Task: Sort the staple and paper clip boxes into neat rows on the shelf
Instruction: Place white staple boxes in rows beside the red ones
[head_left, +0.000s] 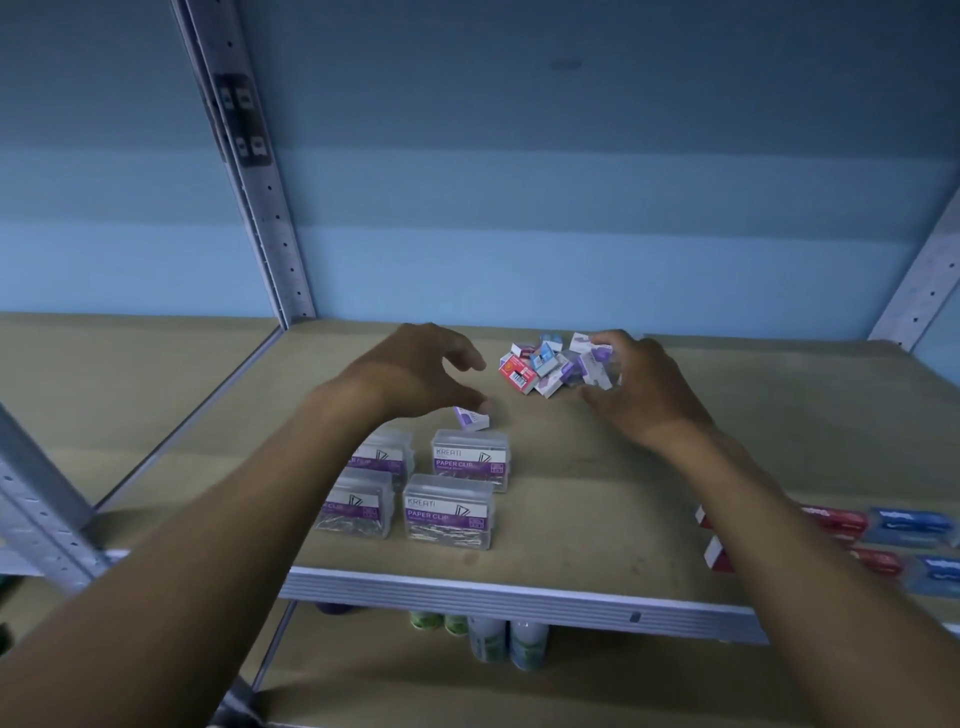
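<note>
Already four clear paper clip boxes (470, 460) stand in a two-by-two block near the front of the shelf (571, 545), and red and blue staple boxes (883, 525) lie in rows at the right front, partly hidden by the right forearm. Further back sits a loose heap of small boxes (540, 366), tilted and leaning on one another. The right hand (641, 387) has its fingers curled round a clear box at the heap's right side and seems to grip it, though the blur leaves that unsure. The left hand (423, 371) hovers with fingers loosely curved and thumb apart, holding nothing, just above a single small purple box (471, 418) lying behind the block. The likeliest trouble is the heap: lifting one box out of it could drag or tip its neighbours and scatter them across the board. A lowered left wrist could also nudge the back pair of clip boxes out of line, and the right forearm passing over the staple rows could sweep one toward the shelf edge.
</note>
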